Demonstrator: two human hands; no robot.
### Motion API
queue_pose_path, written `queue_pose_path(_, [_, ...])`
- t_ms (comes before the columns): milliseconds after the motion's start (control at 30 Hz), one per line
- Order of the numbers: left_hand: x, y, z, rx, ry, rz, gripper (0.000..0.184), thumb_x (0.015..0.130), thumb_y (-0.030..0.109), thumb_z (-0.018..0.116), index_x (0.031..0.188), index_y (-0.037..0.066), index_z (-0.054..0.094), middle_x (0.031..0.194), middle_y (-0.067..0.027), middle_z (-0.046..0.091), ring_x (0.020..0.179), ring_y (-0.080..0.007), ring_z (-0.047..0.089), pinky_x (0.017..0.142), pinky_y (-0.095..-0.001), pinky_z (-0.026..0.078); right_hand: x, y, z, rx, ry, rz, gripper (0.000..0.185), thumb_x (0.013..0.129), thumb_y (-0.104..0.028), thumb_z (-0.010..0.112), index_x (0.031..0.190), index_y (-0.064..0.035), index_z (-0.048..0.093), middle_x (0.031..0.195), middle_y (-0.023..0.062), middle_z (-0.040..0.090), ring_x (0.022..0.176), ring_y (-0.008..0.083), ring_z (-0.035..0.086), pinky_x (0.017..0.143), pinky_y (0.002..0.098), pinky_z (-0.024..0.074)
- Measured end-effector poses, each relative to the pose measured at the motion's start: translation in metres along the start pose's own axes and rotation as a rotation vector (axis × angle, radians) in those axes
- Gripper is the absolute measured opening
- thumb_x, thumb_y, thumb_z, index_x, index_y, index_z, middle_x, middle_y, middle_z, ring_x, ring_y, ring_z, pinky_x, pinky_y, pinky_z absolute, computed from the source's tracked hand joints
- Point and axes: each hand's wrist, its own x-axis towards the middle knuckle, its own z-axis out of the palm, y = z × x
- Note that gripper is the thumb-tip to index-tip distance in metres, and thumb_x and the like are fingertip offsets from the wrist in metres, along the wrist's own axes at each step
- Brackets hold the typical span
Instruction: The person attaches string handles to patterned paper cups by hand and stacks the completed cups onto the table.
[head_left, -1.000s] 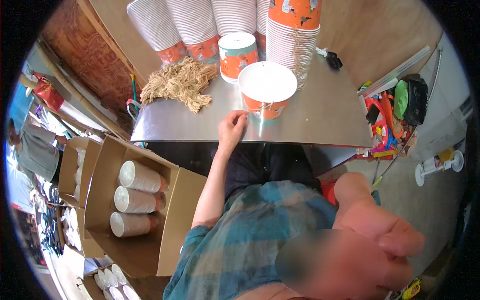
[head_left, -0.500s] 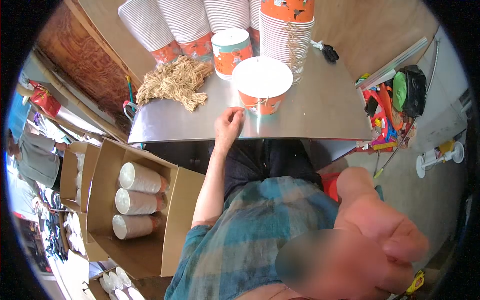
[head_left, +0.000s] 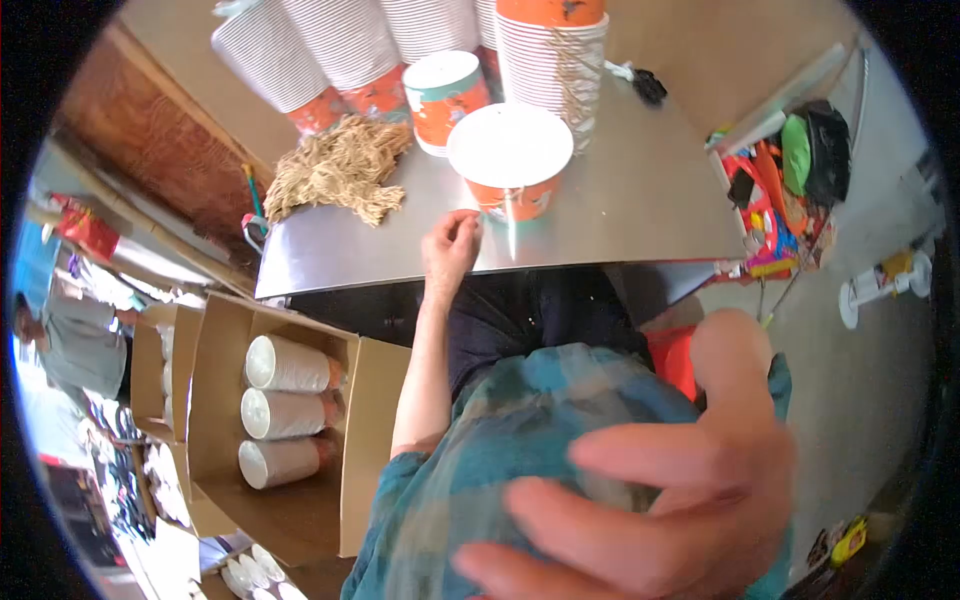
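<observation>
My left hand [head_left: 451, 245] rests at the front edge of the metal table, its fingers curled in and thumb close to the index finger. Whether anything thin is between them I cannot make out. Just beyond it, to the right, stands a paper bucket [head_left: 507, 195], orange and teal with a white top, with a bit of twine at its front. My right hand [head_left: 690, 490] is raised very near the camera, blurred, with fingers spread and nothing seen in it. A heap of tan twine [head_left: 340, 170] lies on the table left of the bucket.
A second orange bucket [head_left: 447, 110] stands behind the first. Tall nested bucket stacks [head_left: 262, 55] line the back, one stack [head_left: 550, 70] hung with twine strands. Left below is an open cardboard box [head_left: 375, 440] with wrapped stacks [head_left: 290, 413]. A person [head_left: 80, 345] stands far left.
My right hand has swung from a curled pose at the lower right toward the middle, its fingers now spread. The view has shifted slightly; my left hand stays by the bucket.
</observation>
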Motion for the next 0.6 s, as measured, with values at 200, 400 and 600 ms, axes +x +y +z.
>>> queue_pose_path(200, [0.0, -0.006, -0.006, -0.004, 0.017, 0.019, 0.017, 0.098, 0.012, 0.064, 0.107, 0.0, 0.072, 0.088, -0.0023, 0.071, 0.079, -0.0075, 0.062, 0.073, -0.0237, 0.051, 0.007, 0.008, 0.028, 0.45, 0.044, 0.193, 0.025, 0.088, -0.027, 0.072, 0.1, -0.005, 0.07, 0.091, 0.0054, 0.063, 0.074, 0.0167, 0.059, 0.067, 0.0292, 0.0482])
queue_pose_path(400, [-0.005, 0.005, -0.001, -0.047, 0.015, 0.005, 0.017, 0.097, 0.012, 0.064, 0.106, 0.002, 0.073, 0.079, 0.0002, 0.069, 0.068, -0.007, 0.06, 0.063, -0.0249, 0.051, -0.024, 0.005, 0.008, 0.292, -0.061, 0.183, 0.02, 0.09, -0.032, 0.07, 0.103, -0.0156, 0.069, 0.096, 0.0011, 0.064, 0.078, 0.0177, 0.059, 0.066, 0.0325, 0.0474])
queue_pose_path(600, [-0.005, 0.01, -0.002, 0.163, 0.092, 0.128, 0.016, 0.095, 0.012, 0.066, 0.105, 0.004, 0.074, 0.087, -0.009, 0.074, 0.076, -0.0129, 0.068, 0.073, -0.0291, 0.054, -0.053, 0.045, -0.007, -0.168, -0.046, 0.087, 0.019, 0.08, -0.013, 0.073, 0.099, -0.0139, 0.073, 0.097, 0.0031, 0.07, 0.088, 0.0236, 0.064, 0.073, 0.0369, 0.0515])
